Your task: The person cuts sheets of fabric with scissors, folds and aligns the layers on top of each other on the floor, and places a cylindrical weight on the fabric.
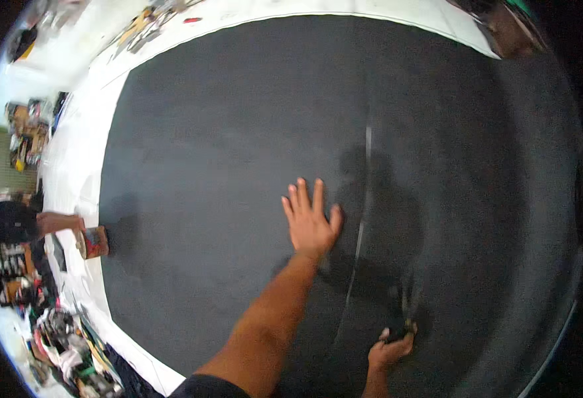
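A large sheet of black fabric [225, 132] lies spread over a white table. My left hand [310, 225] rests flat on it near the middle, fingers spread and holding nothing. Just right of that hand, a pale line [364, 199] runs lengthwise down the fabric. At the lower right, my right hand [391, 348] is closed around the dark handles of a pair of scissors [407, 302]. Their blades point away from me and look blurred, so I cannot tell how far apart they are.
A co-worker's arm [59, 222] reaches in at the left, the hand at a reddish-brown block [94, 243] on the fabric's edge. White tabletop [79, 152] borders the fabric. Tools and scraps [142, 30] lie at the far left, and a cluttered pile [66, 345] is at the lower left.
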The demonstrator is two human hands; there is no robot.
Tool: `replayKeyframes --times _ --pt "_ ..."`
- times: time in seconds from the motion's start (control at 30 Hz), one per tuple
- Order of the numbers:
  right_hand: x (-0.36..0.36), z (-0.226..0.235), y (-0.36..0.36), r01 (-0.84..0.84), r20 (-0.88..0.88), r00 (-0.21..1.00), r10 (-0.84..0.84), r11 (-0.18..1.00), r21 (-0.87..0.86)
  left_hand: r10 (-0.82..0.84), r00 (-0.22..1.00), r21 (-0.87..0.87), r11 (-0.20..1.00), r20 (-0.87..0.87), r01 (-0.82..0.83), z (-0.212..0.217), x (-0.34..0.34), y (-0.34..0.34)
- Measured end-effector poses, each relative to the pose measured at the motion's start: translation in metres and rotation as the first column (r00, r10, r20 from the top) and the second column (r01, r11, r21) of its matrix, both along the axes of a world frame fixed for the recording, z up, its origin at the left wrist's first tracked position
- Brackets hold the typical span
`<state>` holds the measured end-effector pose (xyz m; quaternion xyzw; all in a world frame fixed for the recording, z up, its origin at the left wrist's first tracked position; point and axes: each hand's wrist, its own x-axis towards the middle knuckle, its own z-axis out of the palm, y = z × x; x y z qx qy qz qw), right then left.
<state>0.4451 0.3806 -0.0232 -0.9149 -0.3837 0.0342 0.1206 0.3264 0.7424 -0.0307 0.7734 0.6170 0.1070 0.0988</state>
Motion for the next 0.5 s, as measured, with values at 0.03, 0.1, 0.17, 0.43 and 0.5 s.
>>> replayKeyframes --times 0.03,0.1,0.17,0.43,0.5 --pt "0.003 0.002 -0.003 0.029 -0.042 0.999 -0.029 1.0 -0.008 0.0 1.0 0.034 0.999 0.022 -0.001 -0.002 0.004 -0.002" --pt "0.001 0.021 0.006 0.064 -0.175 0.982 -0.074 0.996 -0.06 -0.006 1.0 0.094 0.996 0.006 0.006 -0.005 -0.006 -0.001" --pt "-0.003 0.033 0.014 0.072 -0.234 0.969 -0.079 0.997 -0.036 0.005 0.998 -0.067 0.998 0.058 -0.001 0.007 -0.017 0.008" --pt "0.008 0.014 -0.027 0.035 -0.035 0.999 -0.03 0.991 0.133 -0.242 0.881 0.124 0.97 0.407 0.209 0.1 -0.124 -0.206" --pt "0.008 0.033 -0.056 -0.039 -0.279 0.955 0.103 0.973 0.226 -0.342 0.872 0.005 0.932 0.349 0.363 0.122 -0.186 -0.296"
